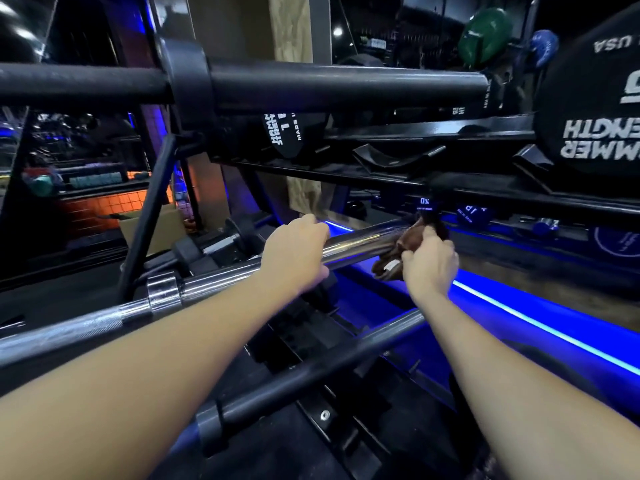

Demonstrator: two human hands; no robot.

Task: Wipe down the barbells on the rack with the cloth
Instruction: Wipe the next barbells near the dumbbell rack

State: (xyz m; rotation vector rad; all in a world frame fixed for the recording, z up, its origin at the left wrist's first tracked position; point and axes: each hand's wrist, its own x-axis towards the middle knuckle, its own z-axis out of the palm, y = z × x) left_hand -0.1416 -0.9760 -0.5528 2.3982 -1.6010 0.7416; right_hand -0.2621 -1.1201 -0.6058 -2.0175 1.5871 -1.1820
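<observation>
A chrome barbell (360,244) runs from lower left up to the right across the middle of the view. My left hand (294,254) grips its smooth sleeve from above. My right hand (429,261) holds a brown cloth (405,244) bunched round the sleeve's far end. A black barbell (346,84) lies higher up on the rack, with a thick collar at its left. Another dark barbell (311,368) lies lower and nearer to me, below my forearms.
A large black weight plate (588,109) with white lettering stands at the upper right on a black rack shelf (415,133). Blue light strips (536,323) glow along the floor on the right. The rack's slanted black frame (149,216) rises at the left.
</observation>
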